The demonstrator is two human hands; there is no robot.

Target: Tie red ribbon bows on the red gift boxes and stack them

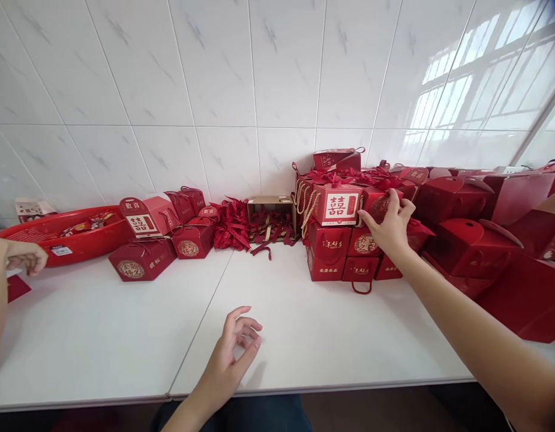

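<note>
My right hand [391, 225] reaches to the stack on the right, thumb and fingers spread across a red gift box [375, 203] in its upper row and gripping it at the edges. Beside this box stands another with a white double-happiness label [337, 207] and gold cord. More red boxes [327, 241] with gold lettering are piled below, and ribbon bows lie on top. Over the white table [277, 336], near its front edge, my left hand [234, 348] is held with curled fingers apart and nothing in them.
A bundle of red ribbons [232, 223] lies by an open cardboard box [272, 201] of dark ribbons. Several finished boxes [144, 259] stand left of it, next to a red basin [88, 237] with packets. A co-worker's hand [27, 257] is at far left; larger red boxes [473, 249] crowd the right.
</note>
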